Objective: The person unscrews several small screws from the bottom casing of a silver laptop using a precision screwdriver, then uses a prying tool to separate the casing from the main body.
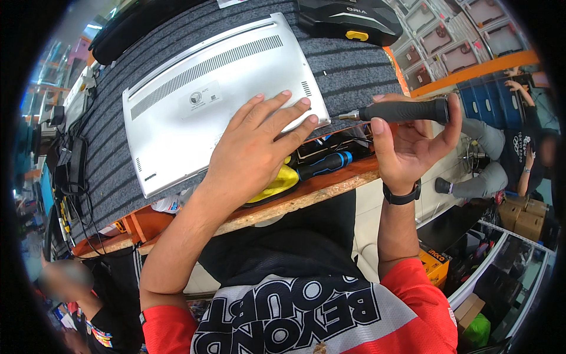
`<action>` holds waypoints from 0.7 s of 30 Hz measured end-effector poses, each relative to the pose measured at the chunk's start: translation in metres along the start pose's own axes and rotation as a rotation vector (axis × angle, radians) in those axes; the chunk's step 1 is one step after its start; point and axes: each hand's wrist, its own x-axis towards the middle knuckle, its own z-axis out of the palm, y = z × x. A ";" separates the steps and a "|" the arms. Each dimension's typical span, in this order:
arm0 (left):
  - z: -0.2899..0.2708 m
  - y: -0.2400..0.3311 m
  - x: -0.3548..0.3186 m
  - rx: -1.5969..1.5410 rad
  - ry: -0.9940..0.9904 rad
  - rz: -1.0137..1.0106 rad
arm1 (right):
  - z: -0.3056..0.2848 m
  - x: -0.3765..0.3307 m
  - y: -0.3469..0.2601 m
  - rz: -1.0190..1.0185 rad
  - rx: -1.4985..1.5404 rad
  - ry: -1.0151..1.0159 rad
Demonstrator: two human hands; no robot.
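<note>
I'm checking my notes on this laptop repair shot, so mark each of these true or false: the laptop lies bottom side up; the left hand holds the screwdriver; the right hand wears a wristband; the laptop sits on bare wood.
1. The laptop lies bottom side up. True.
2. The left hand holds the screwdriver. False: the right hand holds it; the left rests on the laptop.
3. The right hand wears a wristband. True.
4. The laptop sits on bare wood. False: on a grey striped mat.

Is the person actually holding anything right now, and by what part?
Yes. The right hand grips a black screwdriver by its handle, tip toward the laptop. The left hand holds nothing; it rests flat on the upturned silver laptop.
</note>
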 end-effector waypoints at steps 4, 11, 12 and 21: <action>-0.001 0.002 0.000 -0.010 0.010 -0.016 | 0.004 -0.002 0.000 0.020 0.022 0.020; 0.000 0.001 0.001 -0.019 0.007 -0.013 | 0.004 -0.003 0.003 -0.004 0.026 -0.026; 0.000 0.001 0.001 -0.022 0.009 -0.014 | 0.004 -0.003 0.004 -0.006 0.025 -0.034; 0.001 0.001 0.000 -0.028 0.015 -0.013 | 0.003 -0.008 0.011 -0.126 -0.100 -0.067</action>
